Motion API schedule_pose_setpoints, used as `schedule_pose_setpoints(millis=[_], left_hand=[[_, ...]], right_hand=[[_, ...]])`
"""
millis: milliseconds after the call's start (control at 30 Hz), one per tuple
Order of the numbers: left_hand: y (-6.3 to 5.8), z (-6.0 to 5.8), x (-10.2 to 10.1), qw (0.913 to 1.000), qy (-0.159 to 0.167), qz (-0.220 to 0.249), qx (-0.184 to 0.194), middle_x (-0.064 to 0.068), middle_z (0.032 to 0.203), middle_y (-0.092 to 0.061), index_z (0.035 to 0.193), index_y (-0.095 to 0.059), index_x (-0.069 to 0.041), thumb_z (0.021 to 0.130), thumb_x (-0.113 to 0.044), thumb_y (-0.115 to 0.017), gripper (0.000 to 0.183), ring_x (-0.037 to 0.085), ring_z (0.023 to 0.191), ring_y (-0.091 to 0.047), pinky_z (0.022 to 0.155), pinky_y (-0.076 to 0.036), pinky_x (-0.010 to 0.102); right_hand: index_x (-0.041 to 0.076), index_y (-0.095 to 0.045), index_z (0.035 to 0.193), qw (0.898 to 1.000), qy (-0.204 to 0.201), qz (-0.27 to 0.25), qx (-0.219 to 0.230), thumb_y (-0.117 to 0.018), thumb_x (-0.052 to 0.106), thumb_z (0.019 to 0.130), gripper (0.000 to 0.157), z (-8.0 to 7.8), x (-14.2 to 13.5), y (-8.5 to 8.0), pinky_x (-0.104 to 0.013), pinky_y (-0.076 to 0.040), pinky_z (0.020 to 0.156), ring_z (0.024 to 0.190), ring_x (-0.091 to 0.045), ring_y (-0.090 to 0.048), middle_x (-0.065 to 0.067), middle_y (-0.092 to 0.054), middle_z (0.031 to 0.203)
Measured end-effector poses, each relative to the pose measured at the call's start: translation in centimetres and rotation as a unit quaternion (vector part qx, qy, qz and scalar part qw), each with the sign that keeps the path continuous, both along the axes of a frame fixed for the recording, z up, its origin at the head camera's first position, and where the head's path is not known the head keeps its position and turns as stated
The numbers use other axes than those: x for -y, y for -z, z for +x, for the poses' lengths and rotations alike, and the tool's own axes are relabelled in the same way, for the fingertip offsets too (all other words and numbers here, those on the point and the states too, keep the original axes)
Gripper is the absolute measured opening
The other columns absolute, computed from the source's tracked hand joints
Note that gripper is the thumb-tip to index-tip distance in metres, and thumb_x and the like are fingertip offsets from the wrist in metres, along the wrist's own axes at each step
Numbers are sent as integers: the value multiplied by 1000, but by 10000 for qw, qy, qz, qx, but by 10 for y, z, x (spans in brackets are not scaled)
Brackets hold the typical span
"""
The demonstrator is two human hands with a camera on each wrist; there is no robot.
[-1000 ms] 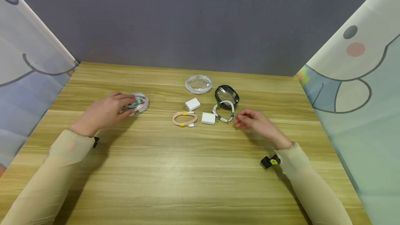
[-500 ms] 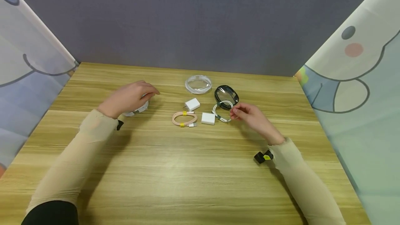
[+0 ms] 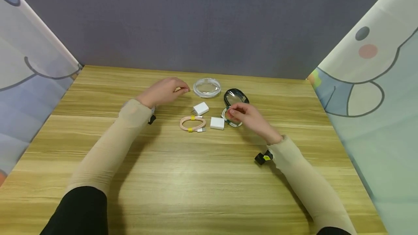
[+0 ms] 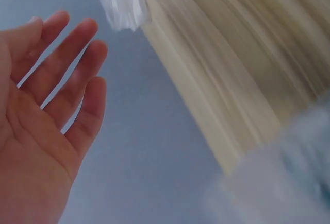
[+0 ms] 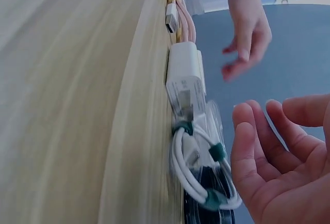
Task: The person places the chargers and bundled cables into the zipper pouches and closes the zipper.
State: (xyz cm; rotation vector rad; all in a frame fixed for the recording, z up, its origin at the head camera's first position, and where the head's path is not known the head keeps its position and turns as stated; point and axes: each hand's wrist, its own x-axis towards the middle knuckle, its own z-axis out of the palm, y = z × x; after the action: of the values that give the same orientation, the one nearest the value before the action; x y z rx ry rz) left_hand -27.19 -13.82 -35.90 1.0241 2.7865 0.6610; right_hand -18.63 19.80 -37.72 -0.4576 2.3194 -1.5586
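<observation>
My left hand [image 3: 164,91] is above the table, just left of a clear round coil or case [image 3: 207,95]; its fingers extend, relaxed, with nothing in them. In the left wrist view, the palm faces the camera and a clear plastic edge [image 4: 121,2] shows beyond the fingertips. My right hand [image 3: 249,119], fingers loosely bent, hovers over a white coiled cable [image 3: 237,124] with dark green ties. The right wrist view shows a gap between those fingers and the cable [image 5: 180,167]. A black coil [image 3: 226,99] lies behind it, partly covered by the hand.
Two white charger plugs [image 3: 200,108] and a peach coiled cable [image 3: 197,129] with yellow ties lie mid-table. A blurred clear and teal object [image 4: 278,183] is near the left wrist, mostly hidden by the forearm in the head view. A grey panel [image 3: 196,21] stands behind the table.
My left hand has left the clear-wrapped coil at the left and moved right towards the other clear coil. My right hand has moved left and slightly back, over the white cable.
</observation>
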Motion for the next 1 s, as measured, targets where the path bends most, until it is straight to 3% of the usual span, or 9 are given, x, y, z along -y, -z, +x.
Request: schedule_pose_setpoints(millis=[200, 333, 467, 633, 767, 867, 1000], left_hand=[[9, -24, -20, 9988, 146, 297, 360, 10, 144, -53, 132, -64, -9, 100, -18, -62, 33, 31, 135, -44, 111, -34, 49], [15, -32, -29, 9931, 47, 769, 885, 7, 152, -45, 133, -63, -8, 99, -15, -62, 34, 29, 140, -38, 110, -36, 49], [22, -38, -35, 9851, 5, 1180, 1250, 3, 154, -43, 132, -64, -9, 97, -12, -65, 35, 26, 139, -41, 104, -43, 45], [31, -50, -40, 9883, 139, 974, 1163, -5, 157, -37, 135, -63, -12, 94, -12, -69, 41, 20, 125, -50, 91, -45, 35], [31, -54, -44, 9905, 197, 682, 1179, -7, 158, -34, 138, -61, -14, 92, -10, -69, 47, 25, 96, -59, 78, -47, 36], [30, -55, -45, 9922, 252, 460, 1130, -4, 157, -37, 139, -60, -12, 91, -9, -70, 49, 29, 105, -60, 85, -50, 40], [29, -54, -42, 9950, 178, 270, 949, 0, 155, -41, 137, -62, -10, 89, -11, -74, 49, 29, 139, -40, 108, -39, 44]], right_hand=[[-4, -64, 121, 9999, 3, -111, 2, -55, 11, 103, 26, -11, 17, -1, -36, -55, 81, 104, -37, -64, -23, -66, 115], [-1, -66, 121, 9997, -56, -50, -247, -56, 11, 103, 24, -18, 28, 0, -40, -53, 86, 108, -36, -64, -21, -67, 119], [-1, -66, 123, 9995, -99, -38, -287, -56, 13, 103, 26, -24, 39, 0, -45, -51, 91, 110, -36, -63, -18, -67, 121], [-1, -64, 127, 9997, -105, -49, -207, -55, 15, 103, 30, -33, 50, 1, -50, -49, 94, 112, -35, -61, -20, -64, 125], [3, -64, 129, 9996, -157, 104, -226, -57, 17, 103, 31, -41, 58, 5, -43, -49, 96, 115, -30, -61, -15, -64, 128], [5, -63, 132, 9992, -308, 180, -200, -57, 18, 103, 33, -46, 63, 9, -39, -47, 99, 119, -24, -59, -13, -63, 131], [7, -60, 137, 9982, -507, 281, -139, -57, 19, 103, 36, -49, 67, 13, -38, -44, 102, 121, -20, -57, -11, -60, 136]])
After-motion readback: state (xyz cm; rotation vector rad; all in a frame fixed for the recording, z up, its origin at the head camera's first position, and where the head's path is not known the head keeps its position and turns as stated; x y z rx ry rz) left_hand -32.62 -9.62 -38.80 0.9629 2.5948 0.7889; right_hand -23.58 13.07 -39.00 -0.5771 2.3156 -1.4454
